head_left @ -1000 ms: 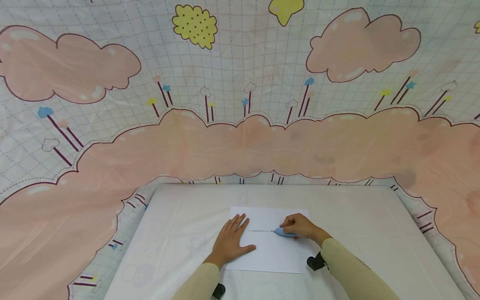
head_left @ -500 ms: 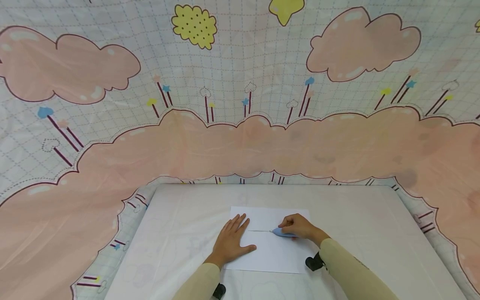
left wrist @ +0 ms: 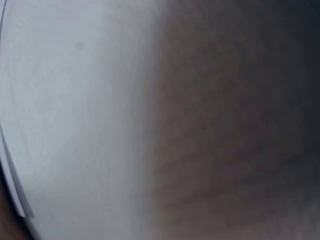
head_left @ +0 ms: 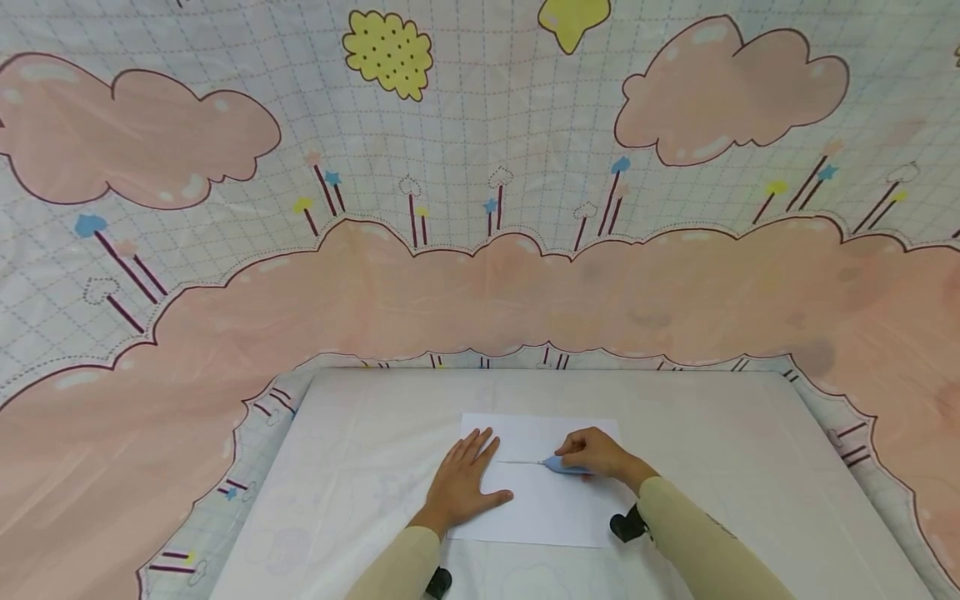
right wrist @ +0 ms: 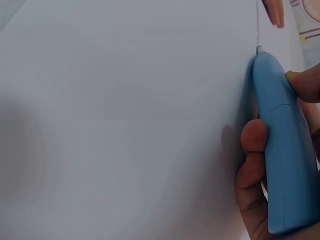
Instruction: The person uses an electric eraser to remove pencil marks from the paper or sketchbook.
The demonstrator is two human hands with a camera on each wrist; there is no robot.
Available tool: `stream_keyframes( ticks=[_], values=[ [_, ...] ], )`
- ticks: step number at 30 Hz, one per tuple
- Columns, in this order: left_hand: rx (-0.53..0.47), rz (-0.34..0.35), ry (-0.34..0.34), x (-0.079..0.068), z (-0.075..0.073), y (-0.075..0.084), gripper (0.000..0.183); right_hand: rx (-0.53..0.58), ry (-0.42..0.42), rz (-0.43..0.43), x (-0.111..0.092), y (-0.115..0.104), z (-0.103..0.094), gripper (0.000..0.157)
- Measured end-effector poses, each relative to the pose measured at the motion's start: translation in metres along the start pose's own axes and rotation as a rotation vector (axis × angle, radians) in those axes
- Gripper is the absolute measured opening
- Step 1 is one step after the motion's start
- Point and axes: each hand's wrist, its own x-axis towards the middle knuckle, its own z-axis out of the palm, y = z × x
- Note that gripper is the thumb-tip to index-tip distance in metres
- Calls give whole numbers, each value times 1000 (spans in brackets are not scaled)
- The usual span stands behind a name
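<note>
A white sheet of paper (head_left: pixel 547 517) lies on the white-covered table. My left hand (head_left: pixel 461 483) rests on its left part, fingers spread and thumb out to the right. My right hand (head_left: pixel 600 454) grips a blue 3D pen (right wrist: pixel 285 150), with the thumb on one side of its thick body and curled fingers on the other. In the head view the pen lies low over the paper with its nozzle pointing left. The small nozzle (right wrist: pixel 259 49) sits right at a thin line (head_left: pixel 517 462) that runs toward my left hand. Dim blur fills much of the left wrist view.
The table cover (head_left: pixel 375 450) extends around the paper on all sides. Behind the table hangs a cloth (head_left: pixel 480 300) printed with pink clouds. Black wrist devices, such as the one by the right sleeve (head_left: pixel 628 525), hang close to the tabletop.
My right hand and the pen have shifted slightly left along the line, so the visible stretch between nozzle and left hand is a little shorter. My left hand stays in place.
</note>
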Motion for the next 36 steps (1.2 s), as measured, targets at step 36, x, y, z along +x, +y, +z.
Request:
stream_keyframes(
  ticks=[36],
  values=[
    [7,-6,-13,-1,1,1,96,-21,-18,-9,8,-2,8,7]
  ],
)
